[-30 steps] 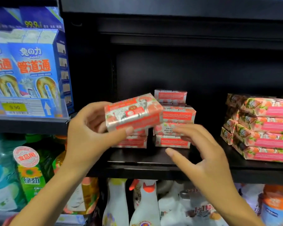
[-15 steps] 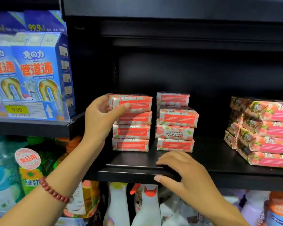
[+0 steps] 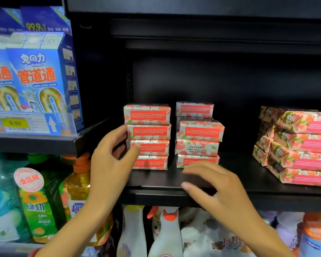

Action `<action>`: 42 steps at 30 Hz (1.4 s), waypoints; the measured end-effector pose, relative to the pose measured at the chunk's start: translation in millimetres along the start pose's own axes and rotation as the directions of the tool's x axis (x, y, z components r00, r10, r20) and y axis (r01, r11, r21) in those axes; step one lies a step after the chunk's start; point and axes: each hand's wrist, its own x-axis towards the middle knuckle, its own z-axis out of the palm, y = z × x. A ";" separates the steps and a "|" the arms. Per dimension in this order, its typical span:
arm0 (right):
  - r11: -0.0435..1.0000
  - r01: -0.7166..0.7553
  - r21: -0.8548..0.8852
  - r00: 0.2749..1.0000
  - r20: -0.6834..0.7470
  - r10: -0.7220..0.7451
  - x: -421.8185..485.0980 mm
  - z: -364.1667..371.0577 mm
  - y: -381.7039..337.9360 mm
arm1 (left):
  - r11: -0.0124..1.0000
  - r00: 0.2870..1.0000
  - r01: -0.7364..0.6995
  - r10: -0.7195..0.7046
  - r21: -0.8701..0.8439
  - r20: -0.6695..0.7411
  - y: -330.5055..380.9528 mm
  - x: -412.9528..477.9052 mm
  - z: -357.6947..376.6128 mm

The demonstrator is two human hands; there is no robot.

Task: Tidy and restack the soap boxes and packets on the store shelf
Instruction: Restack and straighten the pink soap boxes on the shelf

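Black shelf (image 3: 248,184), blue drain-cleaner boxes (image 3: 35,80) upper left, pink packets (image 3: 296,145) far right: left soap stack (image 3: 148,136) pinched at its left edge by left hand (image 3: 109,160), thumb on front, fingers round side; right hand (image 3: 217,186), fingers loosely spread, at shelf lip just before right soap stack (image 3: 197,134).

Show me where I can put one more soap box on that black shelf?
The widest bare patch of shelf lies between the right stack and the pink packets. There is headroom above both stacks. Crowded: the narrow slit between left stack and right stack, and the front edge under the right hand.
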 end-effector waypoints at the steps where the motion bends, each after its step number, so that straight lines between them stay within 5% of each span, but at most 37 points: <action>1: 1.000 0.020 -0.011 0.997 -0.081 -0.021 4.1 -4.5 0.2 | 0.999 0.999 -0.021 0.021 0.024 0.029 -2.7 -10.4 -1.3; 5: 0.988 0.050 -0.148 0.972 -0.219 -0.082 33.0 -23.5 4.9 | 0.908 0.963 -0.240 0.177 0.344 0.204 -11.4 -37.1 -2.2; 9: 0.915 -0.063 -0.398 0.992 -0.126 0.013 63.7 -29.8 18.3 | 0.765 0.882 -0.439 0.264 0.472 0.391 -8.6 -40.5 -0.1; 14: 0.881 -0.075 -0.466 0.996 -0.079 0.043 64.0 -23.2 27.8 | 0.759 0.863 -0.445 0.220 0.476 0.455 -10.6 -40.0 -2.2; 20: 0.863 0.124 -0.490 0.937 -0.227 -0.263 44.4 -21.1 22.5 | 0.760 0.877 -0.415 0.190 0.500 0.441 -5.6 -39.7 -1.8; 23: 0.823 0.265 -0.502 0.855 -0.272 -0.441 25.8 -15.8 16.1 | 0.902 0.925 -0.241 0.102 0.359 0.367 2.6 -37.4 -3.2; 25: 0.791 0.358 -0.496 0.802 -0.271 -0.532 16.2 -9.8 9.1 | 0.998 0.932 0.013 -0.035 0.063 0.360 12.9 -32.2 -1.6; 28: 0.724 0.480 -0.496 0.712 -0.261 -0.651 11.0 1.2 0.3 | 0.901 0.841 0.364 -0.209 -0.236 0.500 26.4 -25.0 3.1; 30: 0.690 0.494 -0.529 0.688 -0.248 -0.683 12.1 4.1 -3.0 | 0.844 0.801 0.446 -0.227 -0.299 0.555 29.7 -23.0 6.1; 35: 0.835 0.452 -0.314 0.832 -0.189 -0.521 13.0 -9.4 -6.3 | 0.851 0.885 0.360 -0.183 -0.382 0.428 24.0 -25.5 10.4; 39: 0.990 0.134 0.031 0.942 -0.314 -0.118 15.1 -25.0 -12.6 | 0.891 0.920 0.212 -0.043 -0.402 0.390 21.7 -29.6 10.1; 42: 0.955 0.009 0.295 0.988 -0.150 0.037 17.6 -33.1 -18.8 | 0.882 0.905 0.144 0.066 -0.449 0.421 24.8 -30.0 8.5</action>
